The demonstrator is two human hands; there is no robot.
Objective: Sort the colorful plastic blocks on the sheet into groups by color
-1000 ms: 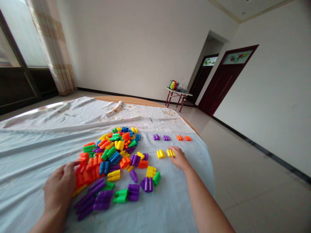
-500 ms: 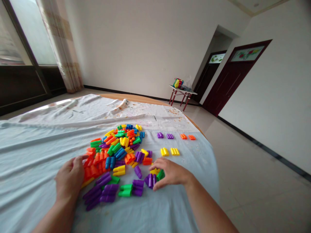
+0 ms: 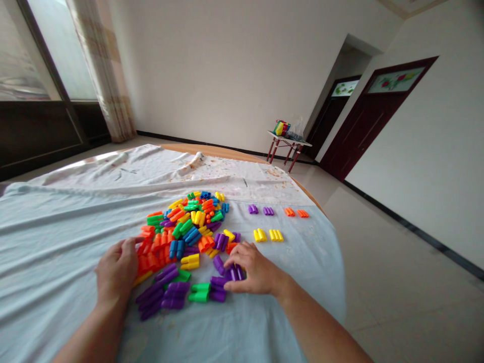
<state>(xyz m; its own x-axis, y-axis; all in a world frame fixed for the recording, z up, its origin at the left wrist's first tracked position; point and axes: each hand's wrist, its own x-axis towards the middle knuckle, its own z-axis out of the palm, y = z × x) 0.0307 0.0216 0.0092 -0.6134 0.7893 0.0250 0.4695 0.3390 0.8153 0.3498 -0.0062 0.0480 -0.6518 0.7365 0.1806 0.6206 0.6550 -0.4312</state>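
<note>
A heap of coloured plastic pieces in orange, green, blue, yellow and purple lies on the light blue cloth. My left hand rests at the heap's left edge, its fingertips against orange pieces; whether it grips one is hidden. At the near right of the heap, my right hand curves around purple pieces, thumb and fingers apart. Purple pieces and a green piece lie nearest to me.
Beyond my right hand are two yellow pieces, two purple pieces and two orange pieces, set apart from the heap. A small table with bags stands near the far wall.
My right hand has moved left, closer over the purple pieces; the yellow and green pieces beside them are now hidden. The camera view has shifted slightly, with my left hand still at the orange pieces.
</note>
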